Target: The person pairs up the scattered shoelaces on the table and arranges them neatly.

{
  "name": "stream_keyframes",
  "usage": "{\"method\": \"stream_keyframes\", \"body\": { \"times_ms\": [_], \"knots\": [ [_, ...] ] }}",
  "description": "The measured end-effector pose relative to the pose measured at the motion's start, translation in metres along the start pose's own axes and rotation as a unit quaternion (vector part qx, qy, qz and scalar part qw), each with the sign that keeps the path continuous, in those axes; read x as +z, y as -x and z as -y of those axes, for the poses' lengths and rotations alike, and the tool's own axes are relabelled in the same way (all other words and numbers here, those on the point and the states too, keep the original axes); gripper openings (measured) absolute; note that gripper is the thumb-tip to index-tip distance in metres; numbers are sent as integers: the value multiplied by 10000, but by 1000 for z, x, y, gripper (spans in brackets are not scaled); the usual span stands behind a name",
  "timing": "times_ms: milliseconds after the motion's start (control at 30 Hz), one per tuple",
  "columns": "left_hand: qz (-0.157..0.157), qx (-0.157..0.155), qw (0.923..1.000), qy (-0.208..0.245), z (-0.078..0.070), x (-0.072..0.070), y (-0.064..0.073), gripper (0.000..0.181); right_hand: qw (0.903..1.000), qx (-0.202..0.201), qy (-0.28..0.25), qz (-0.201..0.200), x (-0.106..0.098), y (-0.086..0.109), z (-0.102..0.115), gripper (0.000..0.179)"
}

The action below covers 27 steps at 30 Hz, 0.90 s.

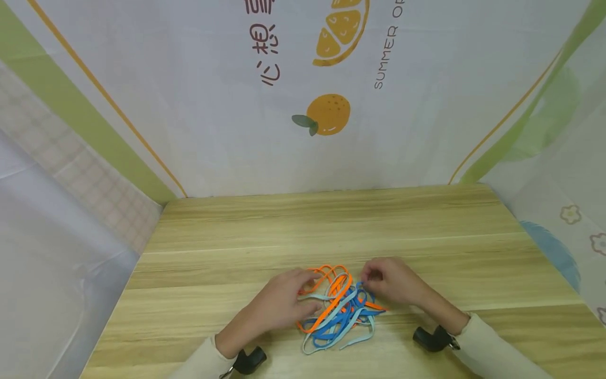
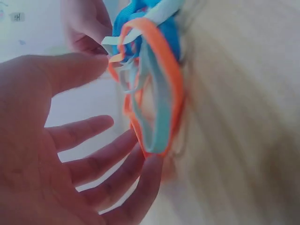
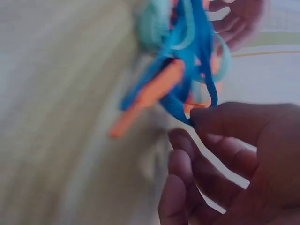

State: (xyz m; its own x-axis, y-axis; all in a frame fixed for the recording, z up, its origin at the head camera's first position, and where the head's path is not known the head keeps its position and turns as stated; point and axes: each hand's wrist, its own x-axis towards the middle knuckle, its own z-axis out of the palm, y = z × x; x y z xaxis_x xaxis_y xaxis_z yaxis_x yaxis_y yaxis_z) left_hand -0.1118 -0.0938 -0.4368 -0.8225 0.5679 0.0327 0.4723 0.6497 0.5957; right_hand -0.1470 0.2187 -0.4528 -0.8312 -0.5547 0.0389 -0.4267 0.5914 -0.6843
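A tangled heap of flat shoelaces lies on the wooden table in front of me: an orange shoelace, a blue shoelace and a pale mint shoelace. At the heap's left side is my left hand, its fingers spread and loosely bent. In the left wrist view, its fingertips reach the orange and mint loops without closing round them. On the other side, my right hand pinches a loop of the blue shoelace between thumb and forefinger. Its other fingers are curled.
The light wooden tabletop runs back to a white printed cloth. More cloth hangs along the left and right sides. A black wrist-worn piece sits at the left wrist, and another black piece at the right.
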Motion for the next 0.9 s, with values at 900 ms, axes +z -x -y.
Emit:
{"method": "stream_keyframes", "body": {
  "times_ms": [900],
  "knots": [
    [-1341,841,9812,1107,-31,3,-34,5,9960,-566,-672,-189,-26,-25,69,8]
  ]
}}
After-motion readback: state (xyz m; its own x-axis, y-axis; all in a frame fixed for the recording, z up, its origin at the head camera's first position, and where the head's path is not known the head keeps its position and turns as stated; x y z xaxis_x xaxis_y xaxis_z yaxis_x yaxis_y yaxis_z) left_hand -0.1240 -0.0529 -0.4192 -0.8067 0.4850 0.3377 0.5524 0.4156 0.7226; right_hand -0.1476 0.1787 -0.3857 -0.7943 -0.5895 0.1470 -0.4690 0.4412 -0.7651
